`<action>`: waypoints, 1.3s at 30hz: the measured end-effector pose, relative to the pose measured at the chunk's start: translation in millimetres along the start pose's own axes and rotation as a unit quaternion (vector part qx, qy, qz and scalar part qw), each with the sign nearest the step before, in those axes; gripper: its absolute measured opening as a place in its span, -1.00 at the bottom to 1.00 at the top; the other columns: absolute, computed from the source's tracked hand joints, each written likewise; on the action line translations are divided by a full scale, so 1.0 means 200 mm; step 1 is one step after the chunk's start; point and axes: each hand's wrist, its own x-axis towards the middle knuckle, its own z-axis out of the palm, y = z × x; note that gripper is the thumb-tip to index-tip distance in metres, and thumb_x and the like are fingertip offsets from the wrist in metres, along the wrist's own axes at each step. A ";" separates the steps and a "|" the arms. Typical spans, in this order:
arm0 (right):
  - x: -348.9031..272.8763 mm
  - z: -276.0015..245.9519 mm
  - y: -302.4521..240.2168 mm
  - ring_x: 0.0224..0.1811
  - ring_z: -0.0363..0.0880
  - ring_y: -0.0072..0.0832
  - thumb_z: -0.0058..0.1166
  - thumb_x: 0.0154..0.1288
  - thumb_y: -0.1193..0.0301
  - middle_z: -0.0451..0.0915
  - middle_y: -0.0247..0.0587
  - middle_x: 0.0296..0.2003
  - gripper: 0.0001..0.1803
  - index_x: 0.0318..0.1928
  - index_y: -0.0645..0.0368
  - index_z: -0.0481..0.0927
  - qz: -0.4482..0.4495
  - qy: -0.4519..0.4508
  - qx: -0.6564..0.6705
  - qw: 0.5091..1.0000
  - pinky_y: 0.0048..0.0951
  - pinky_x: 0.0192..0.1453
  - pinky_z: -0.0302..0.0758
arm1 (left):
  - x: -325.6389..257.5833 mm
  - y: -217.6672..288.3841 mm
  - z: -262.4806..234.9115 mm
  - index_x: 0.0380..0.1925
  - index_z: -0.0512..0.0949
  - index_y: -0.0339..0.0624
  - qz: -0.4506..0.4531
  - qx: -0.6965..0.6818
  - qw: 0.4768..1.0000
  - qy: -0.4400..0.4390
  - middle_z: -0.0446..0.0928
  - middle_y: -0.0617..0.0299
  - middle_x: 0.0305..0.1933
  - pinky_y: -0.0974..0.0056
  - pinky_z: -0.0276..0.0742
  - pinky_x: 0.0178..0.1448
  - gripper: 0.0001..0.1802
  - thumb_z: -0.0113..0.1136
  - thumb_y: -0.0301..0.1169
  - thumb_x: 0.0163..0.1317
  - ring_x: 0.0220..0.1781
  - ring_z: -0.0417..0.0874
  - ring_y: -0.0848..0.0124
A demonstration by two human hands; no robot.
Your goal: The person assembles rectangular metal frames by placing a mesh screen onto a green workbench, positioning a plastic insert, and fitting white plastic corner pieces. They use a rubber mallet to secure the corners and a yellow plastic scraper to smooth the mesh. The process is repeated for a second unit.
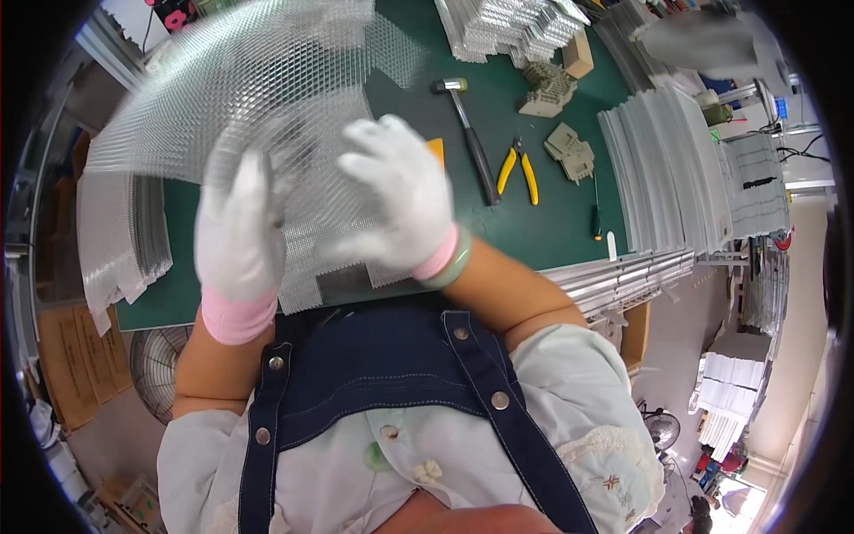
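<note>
A large silver sheet with a fine honeycomb pattern (pixel 258 62) spreads across the left of the bench, blurred by motion. Below it, a similar silver piece (pixel 334 209) lies in front of me. My left hand (pixel 238 227), in a white glove with a pink cuff, is upright at the large sheet's near edge; its fingertips are smeared, so its grip is unclear. My right hand (pixel 400 191), gloved the same way, hovers over the lower piece with fingers and thumb apart, holding nothing.
On the green bench (pixel 551 236) lie a hammer (pixel 471 142), yellow-handled pliers (pixel 518 171), olive-grey blocks (pixel 569 153) and a screwdriver (pixel 597 214). Stacked silver sheets (pixel 663 169) stand at the right, others (pixel 507 27) at the back. A fan (pixel 160 369) is below the bench's left.
</note>
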 end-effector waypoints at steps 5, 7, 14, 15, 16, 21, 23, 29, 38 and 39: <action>0.03 -0.29 -0.01 0.17 0.49 -0.15 0.42 0.07 -0.01 0.48 0.10 0.15 -0.13 0.22 0.35 0.42 0.102 0.086 -0.036 0.990 -0.17 0.21 0.48 | -0.19 0.01 -0.15 0.25 0.42 -0.31 -0.177 -0.494 0.850 0.041 0.50 -0.04 0.17 0.16 0.61 0.15 -0.57 0.01 -0.59 0.38 0.12 0.62 0.23; 0.04 -0.34 0.03 0.03 0.54 -0.36 0.37 0.22 0.27 0.56 0.00 0.04 -0.24 0.30 0.44 0.35 0.326 0.093 0.096 0.936 -0.38 0.09 0.54 | -0.25 0.02 -0.19 0.24 0.41 -0.33 -0.332 -0.607 0.722 -0.006 0.54 0.05 0.07 0.23 0.59 0.09 -0.55 0.11 -0.53 0.35 0.02 0.61 0.34; -0.34 -0.11 -0.16 -0.23 0.59 -0.46 0.46 0.11 0.14 0.61 -0.07 -0.14 -0.03 0.35 0.49 0.27 0.451 -0.148 -0.002 0.880 -0.47 -0.06 0.55 | -0.51 -0.03 0.15 0.22 0.33 -0.43 -0.314 -0.034 0.948 0.045 0.64 -0.06 -0.15 0.21 0.62 -0.08 -0.25 0.38 -0.17 0.19 -0.25 0.70 0.22; -0.38 -0.08 -0.13 -0.03 0.63 -0.19 0.48 0.04 0.04 0.61 0.11 -0.04 0.06 0.35 0.51 0.26 0.423 -0.173 -0.052 0.888 -0.31 0.11 0.53 | -0.53 -0.03 0.18 0.22 0.33 -0.44 -0.332 -0.025 0.943 0.021 0.64 -0.10 -0.15 0.18 0.63 -0.06 -0.23 0.39 -0.15 0.17 -0.24 0.70 0.16; -0.41 -0.05 -0.10 0.03 0.62 -0.11 0.46 0.05 0.04 0.60 0.17 0.00 0.06 0.35 0.52 0.25 0.435 -0.184 -0.044 0.880 -0.25 0.15 0.52 | -0.54 -0.03 0.20 0.22 0.33 -0.45 -0.350 -0.016 0.937 -0.003 0.63 -0.13 -0.16 0.15 0.63 -0.04 -0.21 0.40 -0.13 0.16 -0.24 0.71 0.09; -0.48 0.10 -0.01 0.12 0.58 0.05 0.41 0.09 0.05 0.57 0.31 0.05 0.02 0.34 0.52 0.23 0.374 -0.260 -0.122 0.882 -0.17 0.20 0.50 | -0.56 -0.12 0.30 0.19 0.35 -0.45 -0.384 0.038 0.917 -0.098 0.64 -0.23 -0.11 0.05 0.62 0.03 -0.24 0.30 -0.04 0.22 -0.09 0.71 -0.05; -0.44 0.10 -0.03 0.15 0.57 0.07 0.38 0.12 0.05 0.56 0.35 0.06 0.00 0.34 0.53 0.23 0.413 -0.311 -0.125 0.847 -0.16 0.23 0.49 | -0.57 -0.13 0.32 0.18 0.35 -0.45 -0.386 0.055 0.913 -0.122 0.64 -0.26 -0.11 0.04 0.62 0.04 -0.25 0.27 -0.03 0.24 -0.06 0.70 -0.08; -0.46 0.10 0.03 0.18 0.54 0.08 0.37 0.13 0.05 0.54 0.35 0.10 0.00 0.35 0.52 0.22 0.408 -0.347 -0.134 0.834 -0.16 0.29 0.45 | -0.55 -0.15 0.31 0.09 0.37 -0.47 -0.375 0.045 0.914 -0.148 0.64 -0.27 -0.17 0.01 0.63 0.02 -0.31 0.27 -0.05 0.24 -0.07 0.70 -0.12; -0.41 0.11 0.04 0.14 0.58 0.04 0.37 0.09 -0.07 0.56 0.26 0.08 0.02 0.34 0.41 0.28 0.428 -0.392 -0.175 0.795 -0.14 0.22 0.51 | -0.54 -0.15 0.30 -0.04 0.39 -0.43 -0.400 0.036 0.900 -0.169 0.62 -0.26 -0.17 0.02 0.64 -0.01 -0.37 0.30 -0.04 0.23 -0.08 0.70 -0.09; -0.35 0.11 0.01 0.12 0.59 0.03 0.37 0.08 -0.10 0.58 0.23 0.06 0.00 0.31 0.37 0.31 0.437 -0.413 -0.203 0.773 -0.13 0.20 0.53 | -0.55 -0.14 0.30 -0.05 0.40 -0.41 -0.392 0.075 0.902 -0.163 0.61 -0.25 -0.15 0.02 0.65 -0.01 -0.37 0.30 -0.02 0.22 -0.06 0.69 -0.09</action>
